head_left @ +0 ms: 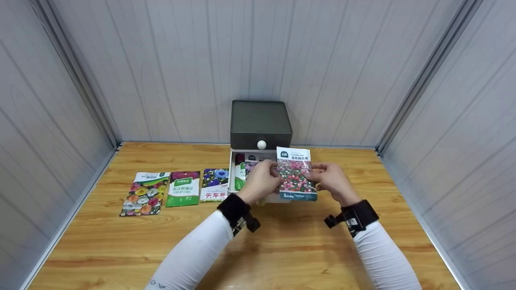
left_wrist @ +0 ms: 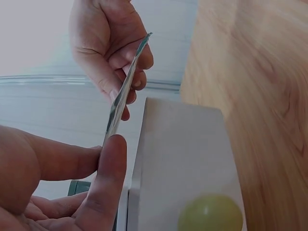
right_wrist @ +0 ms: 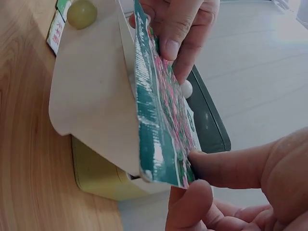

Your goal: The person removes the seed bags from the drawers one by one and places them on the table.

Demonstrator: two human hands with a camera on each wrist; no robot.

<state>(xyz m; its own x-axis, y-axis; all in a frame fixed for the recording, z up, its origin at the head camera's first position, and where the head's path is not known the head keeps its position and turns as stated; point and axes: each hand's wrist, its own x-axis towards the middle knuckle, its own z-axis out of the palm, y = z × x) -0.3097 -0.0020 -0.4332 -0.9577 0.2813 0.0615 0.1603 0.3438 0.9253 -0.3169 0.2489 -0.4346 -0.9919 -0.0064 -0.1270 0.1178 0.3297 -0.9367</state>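
Note:
A seed packet (head_left: 297,175) with pink and red flowers and a teal bottom edge is held up over an open drawer. My left hand (head_left: 262,181) pinches its left edge between thumb and fingers, while my right hand (head_left: 334,181) pinches the right edge. Edge-on in the left wrist view, the packet (left_wrist: 122,98) spans both hands. Below it, the pulled-out drawer (head_left: 232,171) has a white front with a yellowish round knob (left_wrist: 210,214). Inside the drawer lie more seed packets (head_left: 250,166), partly hidden by my left hand and the held packet.
Left of the drawer, three seed packets lie in a row: one with blue flowers (head_left: 215,184), a green and white one (head_left: 183,189) and one with multicoloured flowers (head_left: 146,193). Above the open drawer is a dark grey drawer top (head_left: 261,117) with a white knob (head_left: 262,144). Panelled walls surround the wooden table (head_left: 290,257).

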